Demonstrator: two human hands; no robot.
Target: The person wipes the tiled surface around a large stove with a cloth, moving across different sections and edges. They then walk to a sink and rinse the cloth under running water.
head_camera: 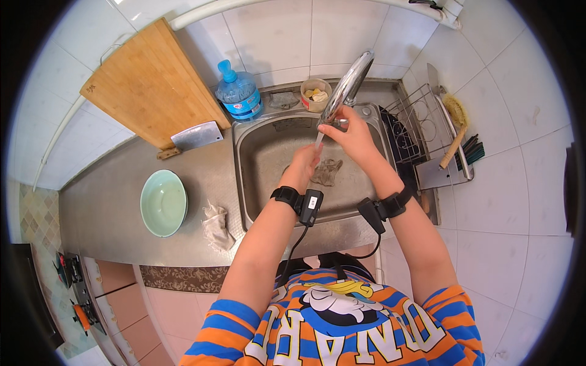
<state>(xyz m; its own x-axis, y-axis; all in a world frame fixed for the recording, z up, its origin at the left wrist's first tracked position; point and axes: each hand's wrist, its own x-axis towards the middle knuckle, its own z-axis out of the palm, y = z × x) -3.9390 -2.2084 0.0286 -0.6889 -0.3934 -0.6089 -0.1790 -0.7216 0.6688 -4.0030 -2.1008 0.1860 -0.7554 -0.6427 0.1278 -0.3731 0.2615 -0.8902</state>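
Water runs from the chrome faucet [345, 84] above the stainless steel sink [261, 183]. My right hand [352, 137] is at the spout's end, with thumb and fingers touching it. Under the stream is my left hand [302, 164], with nothing seen in it. A dark wet cloth [328, 172] lies on the sink floor below my hands. Both wrists wear black straps with small wired devices. A light green bowl [163, 203] and a crumpled pale rag [217, 228] rest on the steel counter [110, 183] to the left of the sink.
A wooden cutting board [146, 87] leans on the wall, with a cleaver [197, 136] at its base. Behind the sink stand a blue pump bottle [240, 98] and a small tub [316, 94]. At right, a wire rack [419, 123] holds a brush [455, 114] and another cleaver [432, 174].
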